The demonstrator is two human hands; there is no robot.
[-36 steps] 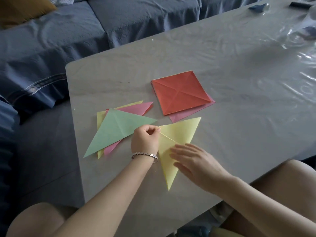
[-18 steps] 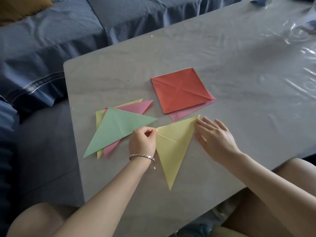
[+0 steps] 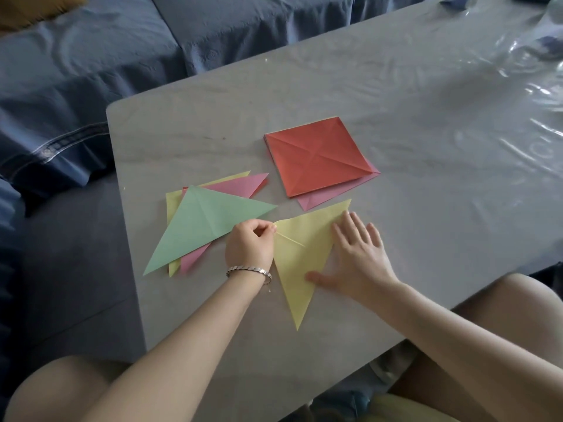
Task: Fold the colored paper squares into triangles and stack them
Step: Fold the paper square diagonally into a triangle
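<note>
A yellow folded triangle [image 3: 301, 254] lies flat on the grey table [image 3: 396, 117], one tip toward me. My left hand [image 3: 249, 245], with a bracelet at the wrist, pinches its left corner between curled fingers. My right hand [image 3: 356, 257] lies flat with spread fingers on the triangle's right edge. To the left sits a stack of folded triangles, a green triangle [image 3: 207, 226] on top of pink and yellow ones. Behind lies a pile of unfolded squares, a red square [image 3: 316, 156] over a pink sheet [image 3: 335, 193].
A blue sofa [image 3: 91, 71] runs along the table's left and far sides. Clear plastic film [image 3: 533, 86] covers the table's right part. Small dark objects [image 3: 454, 1] sit at the far edge. My knees show below the near table edge.
My right hand slid along the yellow triangle's right edge toward its far tip, then came back down to the middle of that edge. My left hand stayed pinching the left corner.
</note>
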